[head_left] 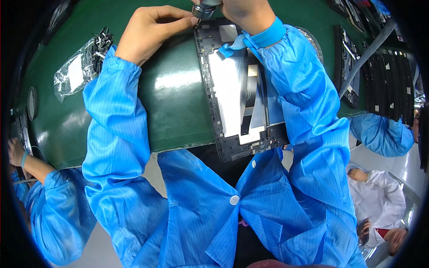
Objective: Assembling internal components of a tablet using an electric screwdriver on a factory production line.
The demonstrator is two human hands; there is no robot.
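Observation:
An opened tablet (225,102) with a black frame and silver inner plate lies slightly tilted on the green table, its lower end reaching past the front edge. A black ribbon cable (250,96) runs along its middle. My right hand (248,13), wearing a blue wrist strap (268,35), grips an electric screwdriver (205,10) over the tablet's far left corner; part of the hand and tool lies outside the picture. Thumb and fingers of my left hand (149,31) pinch together beside the driver's tip at that corner. Whatever sits between them is too small to make out.
Left on the green table (176,107) lies a clear plastic bag (71,76) beside small black parts (103,47). A round clear dish (311,39) is partly behind my right sleeve. Rows of black panels (389,85) and a grey tube (368,58) are at right. Co-workers' sleeves (60,214) show both sides.

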